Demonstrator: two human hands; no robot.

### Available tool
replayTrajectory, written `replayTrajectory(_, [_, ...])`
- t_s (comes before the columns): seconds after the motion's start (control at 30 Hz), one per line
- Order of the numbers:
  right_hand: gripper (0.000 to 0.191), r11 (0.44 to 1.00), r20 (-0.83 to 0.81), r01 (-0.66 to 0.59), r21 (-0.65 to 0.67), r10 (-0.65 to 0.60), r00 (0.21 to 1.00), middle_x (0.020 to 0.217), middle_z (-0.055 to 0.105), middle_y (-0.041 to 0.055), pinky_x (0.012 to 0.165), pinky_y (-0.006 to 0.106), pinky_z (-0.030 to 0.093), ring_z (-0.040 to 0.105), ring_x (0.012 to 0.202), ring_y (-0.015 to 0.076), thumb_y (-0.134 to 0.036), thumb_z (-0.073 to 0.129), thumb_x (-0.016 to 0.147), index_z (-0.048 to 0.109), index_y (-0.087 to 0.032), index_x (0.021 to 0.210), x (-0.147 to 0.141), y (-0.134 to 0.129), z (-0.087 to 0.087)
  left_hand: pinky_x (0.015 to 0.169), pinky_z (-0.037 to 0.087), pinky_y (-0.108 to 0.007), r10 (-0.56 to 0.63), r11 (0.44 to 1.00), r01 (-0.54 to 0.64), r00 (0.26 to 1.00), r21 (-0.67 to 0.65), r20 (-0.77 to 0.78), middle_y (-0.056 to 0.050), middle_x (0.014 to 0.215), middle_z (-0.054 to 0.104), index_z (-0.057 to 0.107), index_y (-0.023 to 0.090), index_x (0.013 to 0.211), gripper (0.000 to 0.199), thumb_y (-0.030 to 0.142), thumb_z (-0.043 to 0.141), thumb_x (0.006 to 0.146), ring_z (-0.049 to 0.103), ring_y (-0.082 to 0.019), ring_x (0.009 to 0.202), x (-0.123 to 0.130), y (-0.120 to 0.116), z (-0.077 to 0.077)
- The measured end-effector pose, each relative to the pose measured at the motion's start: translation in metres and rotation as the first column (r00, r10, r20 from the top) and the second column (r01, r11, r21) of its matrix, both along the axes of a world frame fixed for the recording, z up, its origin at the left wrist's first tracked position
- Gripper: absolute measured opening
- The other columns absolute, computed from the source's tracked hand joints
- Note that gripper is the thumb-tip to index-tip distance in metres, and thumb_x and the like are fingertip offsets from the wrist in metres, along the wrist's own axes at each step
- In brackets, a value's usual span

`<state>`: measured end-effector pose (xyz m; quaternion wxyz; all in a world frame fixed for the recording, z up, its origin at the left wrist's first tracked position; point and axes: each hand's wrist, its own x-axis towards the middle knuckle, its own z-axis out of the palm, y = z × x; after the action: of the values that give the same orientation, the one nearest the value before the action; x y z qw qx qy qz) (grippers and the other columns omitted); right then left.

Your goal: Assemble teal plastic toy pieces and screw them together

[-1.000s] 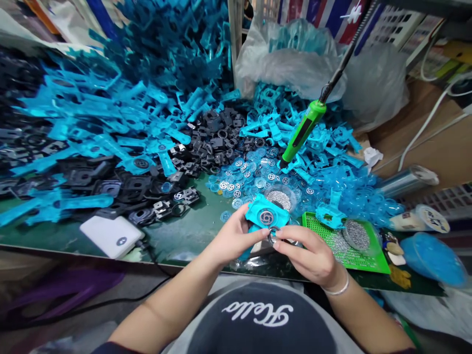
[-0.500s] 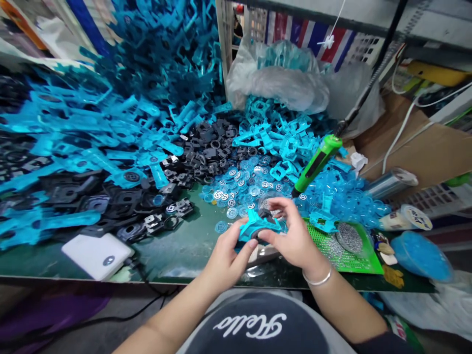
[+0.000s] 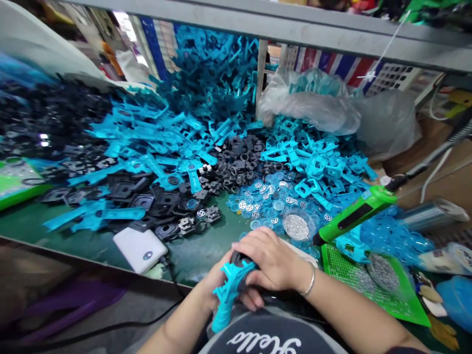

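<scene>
Close to my body, over the table's front edge, both hands are closed around a turquoise plastic part point(image 3: 229, 287) with a black piece point(image 3: 241, 260) against it. My left hand point(image 3: 211, 282) grips it from the left and is partly hidden behind it. My right hand point(image 3: 273, 258) wraps over the black piece from the right, its fingers bent round it. The part is tilted, with its handle-like end pointing down toward my shirt. A small round dish of tiny metal pieces point(image 3: 296, 226) stands just beyond my right hand.
A green electric screwdriver point(image 3: 356, 214) hangs at the right, above a green perforated tray point(image 3: 409, 292) of small metal pieces. Turquoise parts point(image 3: 147, 132), black parts point(image 3: 241, 160) and clear blue discs point(image 3: 265, 196) are heaped behind. A white power bank point(image 3: 140, 250) with a cable lies left.
My hands have brought the turquoise part down toward my body and turned it, so its handle-like end points downward. The screwdriver has swung to a flatter angle. The view has shifted left.
</scene>
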<state>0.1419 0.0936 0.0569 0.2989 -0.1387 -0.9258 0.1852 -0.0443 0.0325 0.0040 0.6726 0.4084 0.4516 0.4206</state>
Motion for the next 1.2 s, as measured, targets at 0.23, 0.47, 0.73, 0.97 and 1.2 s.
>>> replayTrajectory(0.23, [0.031, 0.945, 0.542, 0.325, 0.038, -0.293, 0.788, 0.127, 0.067, 0.0155, 0.102, 0.04, 0.046, 0.059, 0.12, 0.0256, -0.032, 0.049, 0.105, 0.062, -0.014, 0.127, -0.066, 0.098, -0.007, 0.081, 0.057, -0.026, 0.201, 0.933, 0.074, 0.704, -0.351, 0.681, -0.006, 0.102, 0.076, 0.069, 0.019, 0.128, 0.076, 0.066, 0.083, 0.069, 0.073, -0.017, 0.087, -0.041, -0.033, -0.021])
replayTrajectory(0.47, [0.022, 0.959, 0.672, 0.272, 0.085, -0.256, 0.695, 0.117, 0.072, 0.0167, 0.107, 0.047, 0.04, 0.064, 0.113, 0.0292, -0.022, 0.061, 0.097, 0.069, -0.011, 0.115, -0.107, 0.11, -0.025, 0.108, 0.05, -0.042, 0.201, 0.954, 0.018, 0.699, -0.298, 0.686, -0.008, 0.115, 0.078, 0.076, 0.024, 0.115, 0.055, 0.061, 0.08, 0.076, 0.07, -0.028, 0.115, -0.049, -0.04, -0.048])
replayTrajectory(0.73, [0.027, 0.813, 0.667, 0.563, 0.149, -0.503, 0.55, 0.121, 0.068, 0.0189, 0.099, 0.039, 0.047, 0.064, 0.116, 0.0292, -0.018, 0.051, 0.1, 0.067, -0.012, 0.12, -0.015, 0.126, 0.014, 0.11, 0.051, -0.04, 0.36, 0.896, -0.057, 0.674, -0.441, 0.645, -0.013, 0.111, 0.081, 0.081, 0.015, 0.108, 0.035, 0.038, 0.08, 0.081, 0.073, -0.032, 0.113, -0.046, -0.018, -0.061])
replayTrajectory(0.97, [0.027, 0.723, 0.664, 0.691, -0.008, -0.513, 0.544, 0.124, 0.073, 0.0096, 0.099, 0.034, 0.051, 0.068, 0.114, 0.0239, -0.026, 0.055, 0.099, 0.07, -0.02, 0.121, 0.073, 0.074, 0.038, 0.093, 0.06, -0.033, 0.333, 0.92, -0.078, 0.673, -0.384, 0.661, -0.005, 0.1, 0.083, 0.084, 0.023, 0.096, 0.021, 0.026, 0.086, 0.075, 0.078, -0.027, 0.095, -0.025, 0.003, -0.051])
replayTrajectory(1.2, [0.013, 0.271, 0.553, 0.962, 0.031, -0.807, 0.209, 0.078, 0.077, 0.0105, 0.07, 0.037, 0.053, 0.072, 0.073, 0.0255, -0.012, 0.068, 0.081, 0.075, -0.019, 0.072, 0.213, 0.065, 0.041, 0.104, 0.056, -0.045, 0.122, 0.961, 0.066, 0.774, -0.27, 0.621, -0.011, 0.126, 0.076, 0.078, 0.024, 0.121, 0.058, 0.046, 0.088, 0.069, 0.07, -0.038, 0.117, -0.018, 0.005, -0.041])
